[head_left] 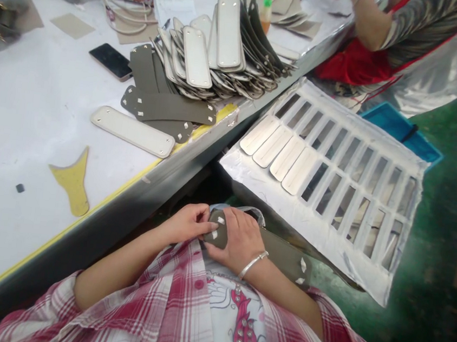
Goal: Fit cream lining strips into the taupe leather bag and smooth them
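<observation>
Strap point(277, 252) grey, long, pale tabs at ends | left hand point(187, 223) fingers pinching it | right hand point(239, 238) fingers clamped on it

Tabletop point(22, 116): near-left stretch open except yellow scraper point(72, 183). Far edge blocked by strap pile point(220, 56), phone point(111, 61). Slotted rack point(334, 171) crowds the tabletop's right edge; narrow gap between them.

Leather-goods workshop, stacked strap pieces point(220, 56) on worktable point(25, 117), slotted drying rack point(334, 171) alongside

Head view, steeply down, close
</observation>
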`<state>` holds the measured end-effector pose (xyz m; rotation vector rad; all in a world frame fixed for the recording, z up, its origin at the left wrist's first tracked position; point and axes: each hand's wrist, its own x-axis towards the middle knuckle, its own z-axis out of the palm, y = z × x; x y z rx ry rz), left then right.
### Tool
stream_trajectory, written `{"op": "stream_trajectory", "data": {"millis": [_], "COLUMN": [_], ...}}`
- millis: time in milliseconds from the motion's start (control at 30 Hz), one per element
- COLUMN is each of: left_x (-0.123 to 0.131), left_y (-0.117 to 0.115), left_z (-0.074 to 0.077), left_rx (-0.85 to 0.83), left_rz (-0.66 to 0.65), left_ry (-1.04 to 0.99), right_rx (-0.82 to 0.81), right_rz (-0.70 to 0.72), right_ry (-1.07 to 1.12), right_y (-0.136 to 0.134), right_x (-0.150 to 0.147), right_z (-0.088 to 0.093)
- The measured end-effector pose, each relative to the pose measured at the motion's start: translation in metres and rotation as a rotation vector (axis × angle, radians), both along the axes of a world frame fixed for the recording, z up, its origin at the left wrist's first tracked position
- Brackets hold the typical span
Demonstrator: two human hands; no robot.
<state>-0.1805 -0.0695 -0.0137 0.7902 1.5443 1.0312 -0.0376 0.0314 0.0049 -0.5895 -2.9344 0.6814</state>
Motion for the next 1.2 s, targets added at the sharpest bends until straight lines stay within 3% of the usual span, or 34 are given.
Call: {"op": "stream_trajectory", "data": {"millis": [267, 433, 700, 900, 1067, 1200], "left_x": [-0.001, 0.002, 0.003, -0.007, -0.012, -0.007], "left_y": [0.003, 0.006, 0.009, 0.002, 0.004, 0.011], "left_z": [-0.003, -0.002, -0.001, -0.008, -0.006, -0.002], "left_rx": [0.005, -0.021, -0.022, 0.027, -0.087, -0.11], "left_rz": [-0.02, -0.008, -0.005, -0.089, -0.163, -0.176], "left_ry": [0.176, 0.164, 0.161, -0.049, -0.27, 0.088], "right_rx": [-0.01, -0.054, -0.204, -0.303, -0.301, -0.322], "right_rz": [-0.011, 0.033, 0.019, 0.058, 0.06, 0.041], "right_ry": [-0.006, 0.004, -0.179, -0.249, -0.222, -0.226], "right_y": [0.0, 0.009, 0.033, 0.041, 0.041, 0.039], "right_x": [0.001, 0.009, 0.005, -0.002, 0.002, 0.002], "right_z": [-0.001, 0.001, 0.003, 0.003, 0.003, 0.003]}}
